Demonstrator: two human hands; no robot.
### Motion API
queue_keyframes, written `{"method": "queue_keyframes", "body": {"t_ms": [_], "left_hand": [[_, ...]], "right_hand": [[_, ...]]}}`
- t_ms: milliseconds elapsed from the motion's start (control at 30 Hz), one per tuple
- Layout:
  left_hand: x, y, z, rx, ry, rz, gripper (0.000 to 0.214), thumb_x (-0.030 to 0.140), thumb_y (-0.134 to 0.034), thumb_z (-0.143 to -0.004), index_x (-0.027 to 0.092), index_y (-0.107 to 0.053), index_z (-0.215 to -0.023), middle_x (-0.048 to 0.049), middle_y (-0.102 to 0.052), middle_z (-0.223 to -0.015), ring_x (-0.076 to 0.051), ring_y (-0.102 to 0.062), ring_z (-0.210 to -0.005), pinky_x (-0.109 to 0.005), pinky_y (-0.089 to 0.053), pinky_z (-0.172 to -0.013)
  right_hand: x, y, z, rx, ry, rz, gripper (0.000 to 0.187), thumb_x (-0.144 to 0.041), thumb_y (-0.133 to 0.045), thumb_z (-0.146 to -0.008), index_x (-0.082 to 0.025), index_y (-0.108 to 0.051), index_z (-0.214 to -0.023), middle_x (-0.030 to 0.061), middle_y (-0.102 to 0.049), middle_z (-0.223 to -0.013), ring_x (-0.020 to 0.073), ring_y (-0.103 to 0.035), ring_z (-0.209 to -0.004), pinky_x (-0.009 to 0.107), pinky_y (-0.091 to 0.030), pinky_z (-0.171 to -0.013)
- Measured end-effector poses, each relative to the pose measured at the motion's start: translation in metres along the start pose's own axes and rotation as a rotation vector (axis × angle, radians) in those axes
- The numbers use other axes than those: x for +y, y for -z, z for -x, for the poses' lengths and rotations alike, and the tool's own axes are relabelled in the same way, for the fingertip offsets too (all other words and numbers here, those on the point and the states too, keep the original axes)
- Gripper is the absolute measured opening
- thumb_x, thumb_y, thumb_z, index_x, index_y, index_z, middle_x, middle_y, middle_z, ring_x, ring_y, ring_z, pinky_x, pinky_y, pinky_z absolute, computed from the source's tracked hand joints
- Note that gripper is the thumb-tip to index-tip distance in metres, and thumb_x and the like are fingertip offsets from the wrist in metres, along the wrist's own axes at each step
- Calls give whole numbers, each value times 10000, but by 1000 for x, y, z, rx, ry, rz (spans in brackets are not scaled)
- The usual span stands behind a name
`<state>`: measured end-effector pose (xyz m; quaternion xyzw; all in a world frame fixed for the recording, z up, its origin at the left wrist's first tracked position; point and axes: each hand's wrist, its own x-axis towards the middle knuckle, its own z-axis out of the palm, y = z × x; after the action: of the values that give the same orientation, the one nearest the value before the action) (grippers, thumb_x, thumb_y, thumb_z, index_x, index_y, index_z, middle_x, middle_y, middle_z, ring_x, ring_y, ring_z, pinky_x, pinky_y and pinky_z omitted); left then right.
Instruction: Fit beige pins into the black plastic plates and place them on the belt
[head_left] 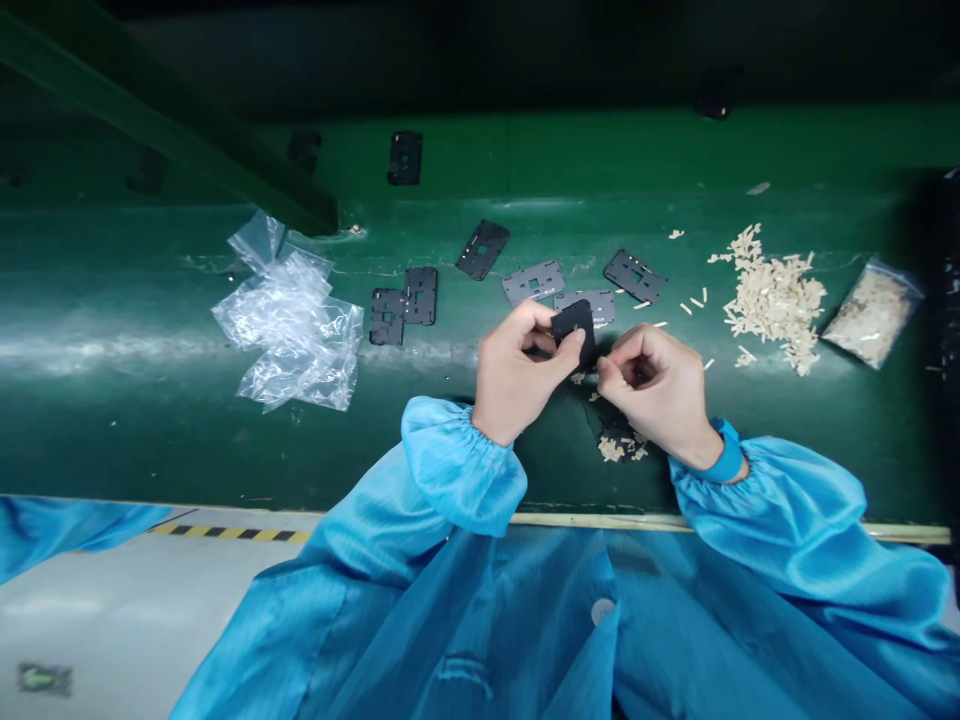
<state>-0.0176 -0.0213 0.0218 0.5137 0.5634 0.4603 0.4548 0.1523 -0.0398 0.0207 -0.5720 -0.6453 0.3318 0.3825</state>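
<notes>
The left hand (517, 375) firmly grasps a small matte-black rectangular plate (575, 330) between thumb and fingers, above a green workbench (127, 440). The right hand (656, 385) pinches the plate's lower corner, with loose cream strips (776, 300) lying further right.

The left hand (517, 372) and right hand (654, 385) are held low and close together, a little apart at the fingertips, both curled inward in a pinch. The left thumb (566, 352) lies pressed forward across the top of that hand, while the right fingertips (606, 368) reach toward it. The right wrist (694, 445) wears a blue band (725, 455), and both forearms vanish into gathered blue sleeves (457, 465)
</notes>
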Motion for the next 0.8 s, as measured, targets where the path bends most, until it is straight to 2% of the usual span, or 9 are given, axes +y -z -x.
{"method": "queue_keyframes", "body": {"t_ms": [133,267,567,800], "left_hand": [[1,1,0,-6,-10,19,198,279,-743,-820,207,-562,-788,53,-622,-697,-78,-592,-607,-183,-468,-549],[3,0,-1,-8,-9,31,189,272,-742,-818,205,-568,-785,46,-638,-720,-81,-596,-620,-185,-477,-561],[0,0,-2,-28,-6,47,166,291,-752,-826,201,-613,-825,37,-660,-762,-89,-615,-638,-202,-510,-610],[0,2,-4,-69,27,115,214,343,-774,-825,200,-614,-824,32,-664,-765,-92,-619,-603,-209,-516,-562]], "right_hand": [[0,1,0,-54,-172,-169,178,-240,-707,-832,-219,-574,-715,-7,-593,-666,124,-474,-552,275,-360,-503],[-3,1,-3,-64,-265,-279,206,-271,-753,-789,-219,-578,-695,-12,-580,-624,122,-474,-547,256,-351,-477],[-2,2,-5,-65,-294,-308,213,-259,-776,-757,-210,-584,-680,-14,-600,-624,112,-478,-544,244,-367,-482],[-3,3,-6,-65,-276,-297,244,-296,-795,-766,-217,-580,-681,-14,-589,-622,112,-465,-536,245,-349,-466]]}}
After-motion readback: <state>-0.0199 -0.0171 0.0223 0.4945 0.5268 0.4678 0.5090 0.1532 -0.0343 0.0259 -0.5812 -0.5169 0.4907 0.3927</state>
